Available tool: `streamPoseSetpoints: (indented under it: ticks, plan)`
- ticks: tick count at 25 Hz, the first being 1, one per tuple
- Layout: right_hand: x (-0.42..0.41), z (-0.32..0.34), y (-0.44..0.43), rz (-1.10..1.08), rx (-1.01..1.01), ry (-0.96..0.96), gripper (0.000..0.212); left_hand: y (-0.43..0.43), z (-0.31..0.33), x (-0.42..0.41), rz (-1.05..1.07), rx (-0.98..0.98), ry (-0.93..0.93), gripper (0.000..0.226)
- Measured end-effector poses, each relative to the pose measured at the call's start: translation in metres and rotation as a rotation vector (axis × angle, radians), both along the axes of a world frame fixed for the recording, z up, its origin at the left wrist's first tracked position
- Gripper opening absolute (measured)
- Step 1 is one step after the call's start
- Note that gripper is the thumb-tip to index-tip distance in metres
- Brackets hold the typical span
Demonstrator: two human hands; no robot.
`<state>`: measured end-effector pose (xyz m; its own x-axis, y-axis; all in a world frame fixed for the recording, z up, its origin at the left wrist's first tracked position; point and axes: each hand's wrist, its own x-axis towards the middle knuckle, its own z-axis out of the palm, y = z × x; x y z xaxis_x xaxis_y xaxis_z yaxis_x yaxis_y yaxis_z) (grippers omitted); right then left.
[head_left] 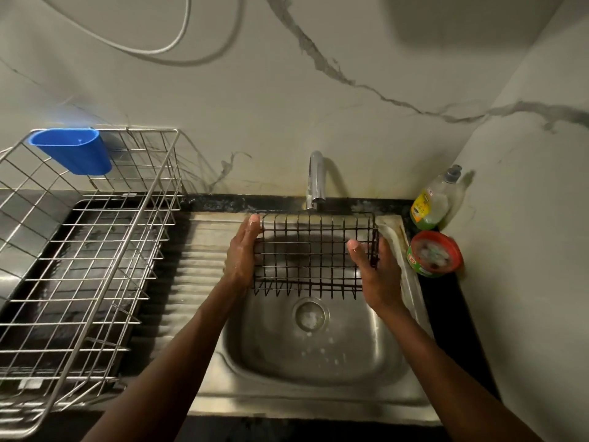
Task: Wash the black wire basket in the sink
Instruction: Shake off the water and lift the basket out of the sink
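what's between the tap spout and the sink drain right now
In the head view, the black wire basket lies between tap spout and drain, held by left hand and right hand.

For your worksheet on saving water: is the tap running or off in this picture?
Off, as far as the picture shows: no stream falls from the tap onto the black wire basket held beneath it over the sink.

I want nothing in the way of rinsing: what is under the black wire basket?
Only the steel sink and its drain, below the black wire basket. Both hands cover its sides.
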<state>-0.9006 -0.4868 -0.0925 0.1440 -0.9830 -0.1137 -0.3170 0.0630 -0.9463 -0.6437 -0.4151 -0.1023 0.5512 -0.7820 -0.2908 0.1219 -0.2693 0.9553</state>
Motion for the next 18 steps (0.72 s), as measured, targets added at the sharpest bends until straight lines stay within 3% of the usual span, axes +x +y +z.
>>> streamPoseSetpoints:
  ticks: [1, 3, 4, 5, 7, 11, 13, 16, 18]
  plan:
    - [0.000, -0.005, 0.001, -0.006, 0.129, 0.046, 0.072, 0.001, -0.007, -0.001, -0.034, 0.089, -0.047, 0.075]
    - [0.001, -0.012, 0.004, 0.029, 0.711, 0.183, 0.089, 0.008, -0.027, -0.005, -0.100, 0.390, -0.010, 0.074]
    - [-0.001, -0.017, 0.007, 0.061, 0.893, 0.219, 0.093, 0.016, -0.037, -0.008, -0.119, 0.533, 0.050, 0.078]
    - [-0.005, -0.026, 0.008, 0.080, 0.942, 0.248, 0.095, 0.023, -0.045, -0.008, -0.127, 0.636, 0.102, 0.083]
    - [-0.007, -0.028, 0.006, 0.090, 0.857, 0.279, 0.095, 0.024, -0.048, -0.010, -0.112, 0.656, 0.139, 0.087]
    - [-0.006, -0.009, 0.003, 0.048, 0.619, 0.320, 0.097, 0.017, -0.031, -0.016, -0.088, 0.445, 0.053, 0.086]
    - [-0.007, -0.002, 0.007, 0.040, 0.360, 0.257, 0.093, 0.027, -0.019, -0.022, -0.066, 0.228, -0.085, 0.077]
    - [-0.015, 0.000, 0.040, 0.029, -0.150, 0.050, 0.086, 0.052, -0.006, -0.037, -0.011, -0.126, -0.452, 0.050]
    - [-0.014, -0.015, 0.042, 0.010, -0.165, 0.096, 0.086, 0.054, -0.013, -0.037, 0.031, -0.123, -0.500, 0.051]
